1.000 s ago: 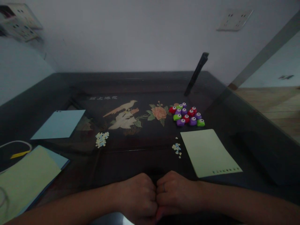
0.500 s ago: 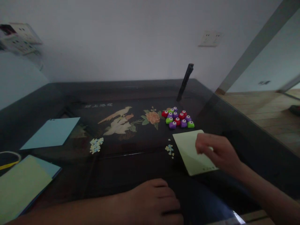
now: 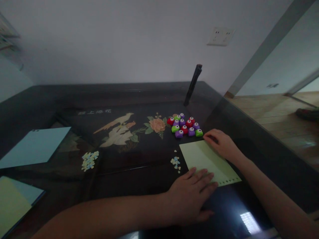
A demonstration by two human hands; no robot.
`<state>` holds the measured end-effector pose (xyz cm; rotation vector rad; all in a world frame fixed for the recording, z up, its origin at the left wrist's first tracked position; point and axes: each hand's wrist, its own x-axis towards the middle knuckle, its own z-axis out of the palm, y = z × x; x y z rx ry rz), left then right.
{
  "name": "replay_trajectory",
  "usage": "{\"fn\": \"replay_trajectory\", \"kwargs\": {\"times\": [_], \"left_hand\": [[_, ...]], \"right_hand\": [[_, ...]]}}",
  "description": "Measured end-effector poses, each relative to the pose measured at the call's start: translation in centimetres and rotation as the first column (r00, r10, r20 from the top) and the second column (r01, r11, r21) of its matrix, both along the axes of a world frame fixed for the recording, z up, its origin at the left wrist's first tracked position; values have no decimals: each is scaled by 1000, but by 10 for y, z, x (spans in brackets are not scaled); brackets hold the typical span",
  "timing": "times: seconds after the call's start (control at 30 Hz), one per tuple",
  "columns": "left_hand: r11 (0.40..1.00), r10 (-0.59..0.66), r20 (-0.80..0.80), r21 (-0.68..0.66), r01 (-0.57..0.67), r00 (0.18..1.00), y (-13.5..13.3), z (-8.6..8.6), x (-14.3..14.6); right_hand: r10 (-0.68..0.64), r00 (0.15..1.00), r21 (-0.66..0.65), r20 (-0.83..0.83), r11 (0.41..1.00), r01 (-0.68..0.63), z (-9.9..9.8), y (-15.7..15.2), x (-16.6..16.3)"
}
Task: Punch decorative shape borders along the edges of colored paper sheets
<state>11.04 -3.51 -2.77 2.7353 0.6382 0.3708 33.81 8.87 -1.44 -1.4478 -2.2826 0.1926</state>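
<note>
A pale green sheet of paper (image 3: 201,155) with a row of punched holes along its near edge lies on the dark table. My left hand (image 3: 193,194) rests palm down, fingers spread, over the sheet's near left part. At the far right corner my right hand (image 3: 220,142) has thumb and forefinger pinched together on the paper's edge. Just beyond that corner stand several red, green and purple eye-shaped pieces (image 3: 185,126). A small heap of tiny pale yellow and blue cut-outs (image 3: 175,162) lies left of the sheet.
A larger heap of cut-outs (image 3: 89,160) lies further left. Blue paper (image 3: 35,146) and stacked yellow and blue sheets (image 3: 15,205) lie at the left side. A black stick-like object (image 3: 193,84) stands upright near the back. The table (image 3: 119,94) meets the wall behind.
My left hand has moved forward and right onto the sheet and spread its fingers. My right hand has gone from above the sheet to its far right corner. The view has turned slightly right.
</note>
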Motion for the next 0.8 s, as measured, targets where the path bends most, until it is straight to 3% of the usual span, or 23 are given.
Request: {"fn": "replay_trajectory", "kwargs": {"times": [0.37, 0.53, 0.8], "left_hand": [[999, -13, -17, -40, 13, 1000, 0, 5, -1], [1000, -9, -15, -27, 9, 1000, 0, 4, -2], [1000, -5, -7, -10, 5, 1000, -1, 1, -2]], "right_hand": [[34, 988, -42, 153, 999, -27, -8, 3, 2], [44, 996, -63, 81, 997, -39, -2, 0, 4], [-114, 993, -206, -4, 972, 111, 13, -11, -2]]}}
